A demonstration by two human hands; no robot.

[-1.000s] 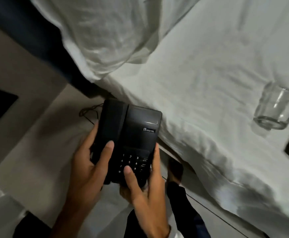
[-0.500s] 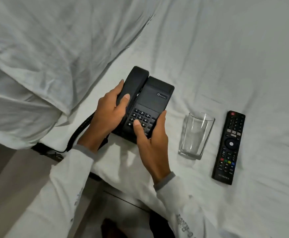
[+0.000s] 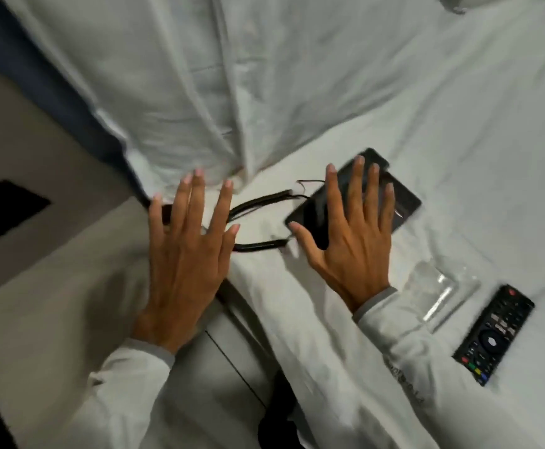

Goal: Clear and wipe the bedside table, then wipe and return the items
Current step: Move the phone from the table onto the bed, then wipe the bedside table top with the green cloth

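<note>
Black corded desk telephone (image 3: 400, 202) lying on white bedsheet (image 3: 426, 108), left hand (image 3: 185, 254) and right hand (image 3: 350, 234) both spread flat, empty, clear drinking glass (image 3: 442, 293) beside black remote control (image 3: 494, 333)

Right hand (image 3: 345, 241) spread over phone (image 3: 400, 202); glass (image 3: 442, 293) and remote (image 3: 494, 335) crowd its right. Cord (image 3: 261, 202) runs between it and the left hand (image 3: 186, 254). Open sheet (image 3: 459, 124) beyond; pillow (image 3: 199, 76) blocks ahead-left.

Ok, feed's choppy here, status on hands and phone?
Left hand open, right hand open. Phone on bed, beside glass and remote.
</note>
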